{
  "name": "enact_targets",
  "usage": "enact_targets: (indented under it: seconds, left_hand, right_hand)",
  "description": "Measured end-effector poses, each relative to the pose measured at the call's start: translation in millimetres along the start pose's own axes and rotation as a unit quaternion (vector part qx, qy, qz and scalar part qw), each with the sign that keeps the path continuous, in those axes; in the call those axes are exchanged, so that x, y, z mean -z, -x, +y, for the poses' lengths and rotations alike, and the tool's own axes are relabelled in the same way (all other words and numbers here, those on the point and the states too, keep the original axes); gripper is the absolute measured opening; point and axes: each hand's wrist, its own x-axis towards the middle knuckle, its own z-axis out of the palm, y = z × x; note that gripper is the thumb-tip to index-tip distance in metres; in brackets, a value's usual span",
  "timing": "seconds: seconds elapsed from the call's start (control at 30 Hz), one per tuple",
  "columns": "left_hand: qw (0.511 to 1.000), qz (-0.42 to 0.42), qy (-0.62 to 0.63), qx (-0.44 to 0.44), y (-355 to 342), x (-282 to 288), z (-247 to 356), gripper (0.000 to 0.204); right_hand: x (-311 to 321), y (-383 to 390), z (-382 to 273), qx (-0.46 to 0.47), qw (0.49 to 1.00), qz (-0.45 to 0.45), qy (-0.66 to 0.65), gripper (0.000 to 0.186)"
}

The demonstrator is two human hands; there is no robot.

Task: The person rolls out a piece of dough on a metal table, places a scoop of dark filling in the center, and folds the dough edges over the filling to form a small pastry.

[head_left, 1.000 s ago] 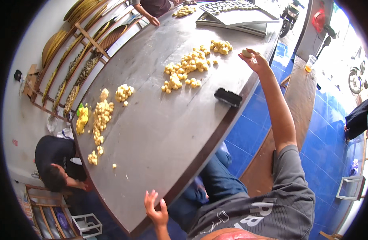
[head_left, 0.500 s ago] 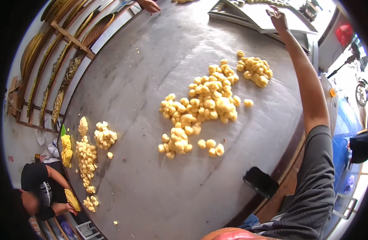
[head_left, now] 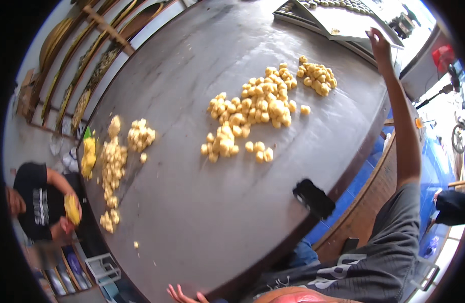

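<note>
Fingers of the right hand (head_left: 379,43) reach far out to the flat metal tray (head_left: 343,22) at the far edge of the bench (head_left: 192,212); I cannot tell if they grip it or only touch it. The left hand (head_left: 182,294) is open, fingers spread, at the near edge, holding nothing. Yellow dough balls (head_left: 252,108) lie in a big heap in the middle of the bench, with a small heap (head_left: 318,78) just near the tray. More yellow lumps (head_left: 114,161) sit along the left edge. A black phone (head_left: 313,198) lies by the right edge. Some balls sit lined up on the tray, so a little looks done and most looks left.
</note>
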Motion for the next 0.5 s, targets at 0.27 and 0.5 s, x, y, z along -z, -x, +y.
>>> enact_targets:
  seconds: [0.27, 0.5]
  left_hand:
    - [0.989, 0.103, 0.110, 0.017, 25.0, -7.6, -30.2, 0.074]
    - [0.957, 0.176, 0.201, 0.115, 45.1, 9.1, -50.3, 0.074]
  right_hand:
    - [116.0, 382.8, -296.5, 0.013, 0.903, -0.332, -0.273, 0.034]
    - [68.5, 520.1, -400.8, 0.163, 0.882, -0.364, -0.253, 0.037]
